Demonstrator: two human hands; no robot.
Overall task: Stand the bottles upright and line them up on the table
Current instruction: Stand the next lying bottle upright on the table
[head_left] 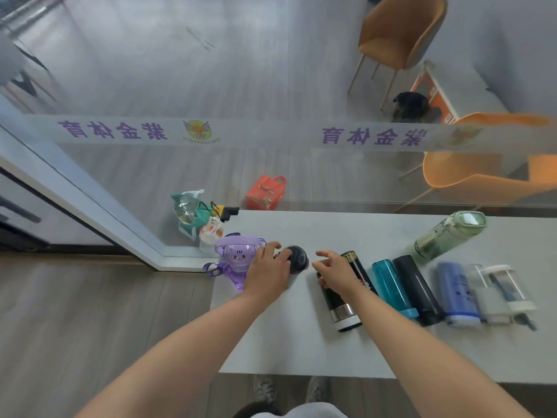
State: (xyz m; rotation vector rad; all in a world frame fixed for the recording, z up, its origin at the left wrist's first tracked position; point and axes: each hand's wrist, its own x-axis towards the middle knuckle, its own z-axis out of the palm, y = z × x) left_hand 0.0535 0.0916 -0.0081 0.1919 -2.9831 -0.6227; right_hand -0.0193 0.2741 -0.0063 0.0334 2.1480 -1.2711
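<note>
My left hand (pixel 266 268) is closed around a black bottle (pixel 298 260) standing upright near the table's left end; I see its round lid from above. Just left of it stands a purple cartoon bottle (pixel 236 254) with a strap. My right hand (pixel 334 271) hovers with fingers apart over a black flask with gold pattern (pixel 346 306) that lies flat. Further right lie a teal bottle (pixel 391 289), a plain black bottle (pixel 417 291), a blue bottle (pixel 458 294) and two clear white-capped bottles (pixel 503 294). A green bottle (pixel 449 235) lies apart, further back.
The grey table (pixel 301 351) butts against a glass wall with a frosted lettered band (pixel 271 132). Its left edge is close to the purple bottle. Behind the glass, bags (pixel 265 193) sit on the floor and orange chairs (pixel 401 34) stand to the right.
</note>
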